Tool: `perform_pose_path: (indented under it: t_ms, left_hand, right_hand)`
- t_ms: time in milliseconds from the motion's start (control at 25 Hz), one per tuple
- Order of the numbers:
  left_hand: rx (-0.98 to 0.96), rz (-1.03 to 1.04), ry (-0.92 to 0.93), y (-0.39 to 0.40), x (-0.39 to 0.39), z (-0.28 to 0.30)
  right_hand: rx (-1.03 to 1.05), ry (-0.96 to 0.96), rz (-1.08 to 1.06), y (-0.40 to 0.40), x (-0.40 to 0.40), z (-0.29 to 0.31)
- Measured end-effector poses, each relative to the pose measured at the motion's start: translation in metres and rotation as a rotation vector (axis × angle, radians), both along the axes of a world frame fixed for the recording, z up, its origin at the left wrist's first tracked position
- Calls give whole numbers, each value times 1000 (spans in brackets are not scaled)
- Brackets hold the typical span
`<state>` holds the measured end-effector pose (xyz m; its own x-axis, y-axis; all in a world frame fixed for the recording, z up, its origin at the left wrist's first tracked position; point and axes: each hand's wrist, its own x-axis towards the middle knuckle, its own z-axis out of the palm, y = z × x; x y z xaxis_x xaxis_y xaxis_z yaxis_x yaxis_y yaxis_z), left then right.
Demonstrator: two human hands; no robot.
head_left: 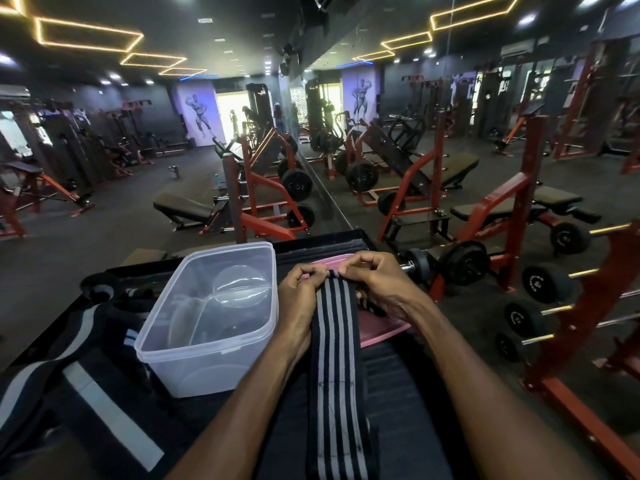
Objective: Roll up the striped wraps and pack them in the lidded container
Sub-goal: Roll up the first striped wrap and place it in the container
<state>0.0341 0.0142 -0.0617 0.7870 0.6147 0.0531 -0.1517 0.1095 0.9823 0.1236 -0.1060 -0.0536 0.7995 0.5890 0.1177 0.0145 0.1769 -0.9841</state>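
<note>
A black wrap with grey stripes (pixel 336 358) lies flat along the dark bench, running from the bottom edge up to my hands. My left hand (pixel 300 299) and my right hand (pixel 375 282) both pinch its far end, where a small fold or roll sits between the fingertips. A clear plastic container (pixel 207 355) stands open to the left of my hands. Its pink lid (pixel 381 332) lies under my right hand and the wrap's end. More black and grey wraps (pixel 69 348) lie loose at the left.
The black bench pad (pixel 398 393) carries everything. A rack of dumbbells (pixel 543 282) stands close on the right. Red weight benches (pixel 263 202) and a mirror wall fill the gym beyond the bench's far edge.
</note>
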Motion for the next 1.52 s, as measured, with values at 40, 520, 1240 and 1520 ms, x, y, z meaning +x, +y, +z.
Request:
perform_pose_path:
  t_ms: [40, 520, 1240, 1520]
  left_hand:
    - [-19, -1, 17, 1, 1, -1]
    - [32, 0, 35, 3, 1, -4]
    - [50, -18, -44, 0, -2, -2]
    - [-12, -40, 62, 0, -3, -5]
  right_hand:
    - [13, -14, 1, 0, 1, 0]
    - [-1, -23, 12, -3, -2, 3]
    - [-1, 86, 73, -1, 4, -3]
    - [1, -12, 56, 0, 3, -7]
